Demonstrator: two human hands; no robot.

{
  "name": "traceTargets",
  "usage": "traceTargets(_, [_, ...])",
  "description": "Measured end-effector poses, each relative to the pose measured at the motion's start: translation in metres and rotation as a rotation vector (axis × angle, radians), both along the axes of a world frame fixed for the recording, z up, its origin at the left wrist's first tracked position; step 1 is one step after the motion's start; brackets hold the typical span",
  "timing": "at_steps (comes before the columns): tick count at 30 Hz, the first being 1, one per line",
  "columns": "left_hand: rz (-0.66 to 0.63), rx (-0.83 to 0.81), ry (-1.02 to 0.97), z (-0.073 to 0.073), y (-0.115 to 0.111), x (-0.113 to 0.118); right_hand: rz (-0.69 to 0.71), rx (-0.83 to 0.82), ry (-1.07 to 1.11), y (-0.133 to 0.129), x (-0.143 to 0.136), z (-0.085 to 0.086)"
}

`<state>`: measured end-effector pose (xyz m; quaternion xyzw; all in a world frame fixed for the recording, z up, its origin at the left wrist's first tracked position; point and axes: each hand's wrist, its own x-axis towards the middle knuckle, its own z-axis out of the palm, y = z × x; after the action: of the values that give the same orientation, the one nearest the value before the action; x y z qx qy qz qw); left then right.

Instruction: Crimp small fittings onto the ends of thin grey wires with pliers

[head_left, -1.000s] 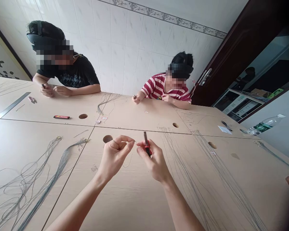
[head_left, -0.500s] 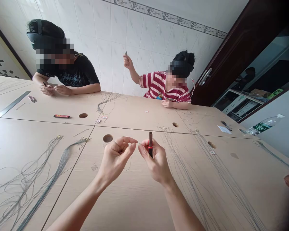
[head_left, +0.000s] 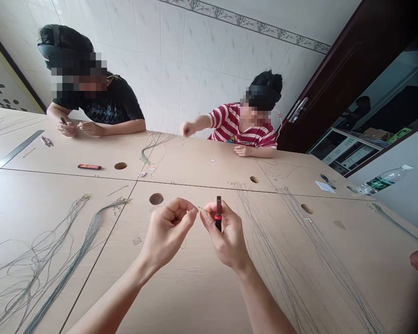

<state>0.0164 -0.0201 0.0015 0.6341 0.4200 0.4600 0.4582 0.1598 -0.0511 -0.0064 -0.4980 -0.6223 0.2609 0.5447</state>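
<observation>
Over the middle of the table, my left hand [head_left: 170,227] is closed, thumb and index finger pinching the end of a thin thread [head_left: 200,208]. Just to the right, my right hand [head_left: 230,232] is also closed, its thumb and finger at the thread's other side. Wrapped in that same hand is a small black-and-red tool [head_left: 218,214] with a flat metal end pointing up; its exact kind is hard to make out. A faint loop of thread hangs below my hands.
Thread bundles with small gold-coloured ends lie left [head_left: 87,236] and right [head_left: 320,241]. The table [head_left: 181,287] has round holes, one [head_left: 156,199] near my left hand. Across sit two people, in a black shirt [head_left: 107,104] and a striped shirt [head_left: 226,123]. A bottle [head_left: 383,181] stands far right.
My fingertips have shifted slightly, and the tool in my right hand sits a little lower. Across the table, the striped-shirt person's raised hand has come down toward the table edge.
</observation>
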Motion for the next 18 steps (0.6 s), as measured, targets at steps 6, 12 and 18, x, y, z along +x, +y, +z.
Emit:
traceTargets(6, [-0.027,-0.113,-0.089,0.0033,0.004,-0.0007,0.005,0.004,-0.016,0.0001,0.0006,0.0006])
traceTargets(12, [-0.08,-0.104,-0.11,0.0051,0.0046,0.0001,0.023,0.014,0.008,0.0004,-0.0014,0.0026])
traceTargets(18, [-0.066,-0.134,-0.093,0.0052,0.0044,-0.0012,0.02,-0.024,0.06,0.0001,-0.0017,0.0029])
